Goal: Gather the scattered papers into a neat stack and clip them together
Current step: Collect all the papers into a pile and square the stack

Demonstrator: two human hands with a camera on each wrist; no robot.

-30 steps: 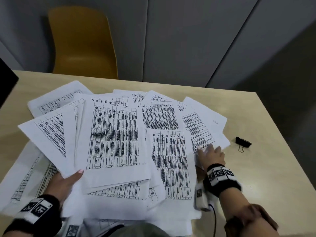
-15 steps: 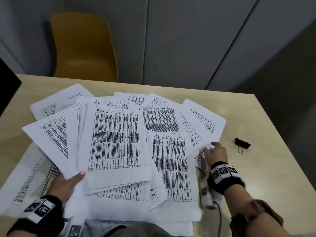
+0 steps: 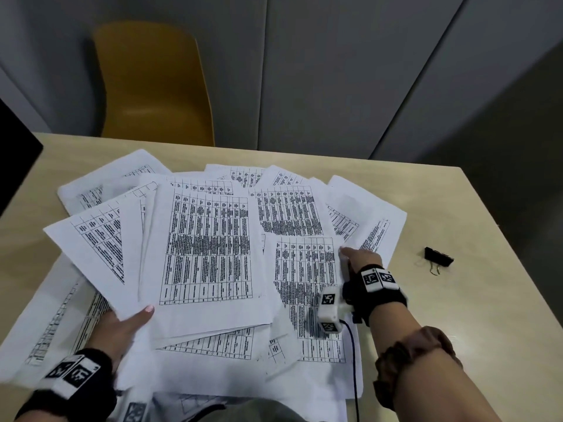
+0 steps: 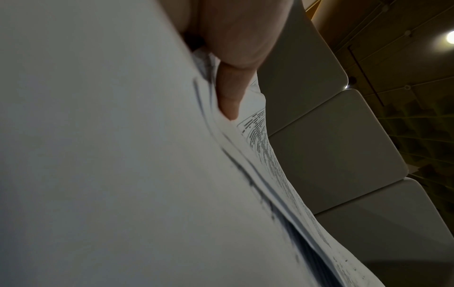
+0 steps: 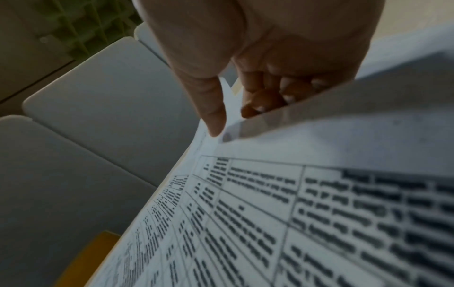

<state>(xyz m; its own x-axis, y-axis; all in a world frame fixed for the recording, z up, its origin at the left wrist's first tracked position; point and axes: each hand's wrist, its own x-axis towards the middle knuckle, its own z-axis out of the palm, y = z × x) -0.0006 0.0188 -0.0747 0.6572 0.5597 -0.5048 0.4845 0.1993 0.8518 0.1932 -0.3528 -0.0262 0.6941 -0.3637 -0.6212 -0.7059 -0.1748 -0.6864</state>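
A loose heap of printed papers (image 3: pixel 207 248) covers the middle and left of the table (image 3: pixel 475 315), the sheets fanned and overlapping at many angles, most showing black-ruled tables of text. No box, tray or folder shows on the table; the papers lie straight on the wood.

The left hand (image 3: pixel 122 327) sits at about 7 o'clock of the heap. Its thumb lies on top of the lower edge of a raised bundle of sheets, and the fingers go out of sight under them, so it pinches that bundle. The left wrist view shows the thumb (image 4: pixel 228 93) pressed against the layered edges of the sheets (image 4: pixel 258 174).

The right hand (image 3: pixel 362 257) is at about 3 o'clock of the heap, on its right edge. In the right wrist view the thumb (image 5: pixel 211 108) points down onto a sheet (image 5: pixel 270 213) and the fingers (image 5: pixel 265 97) are curled behind a lifted paper edge, so thumb and fingers close on the sheet between them.

A black binder clip (image 3: pixel 438 257) lies on bare wood at 3 o'clock, near the right hand but apart from it and from the papers, with its wire handles toward the near side.

Beyond the far edge of the table, at 11 o'clock, stands a yellow chair (image 3: pixel 152 83) against grey wall panels (image 3: pixel 350 71). A dark object (image 3: pixel 15 159) cuts in at the left edge; what it is cannot be told.
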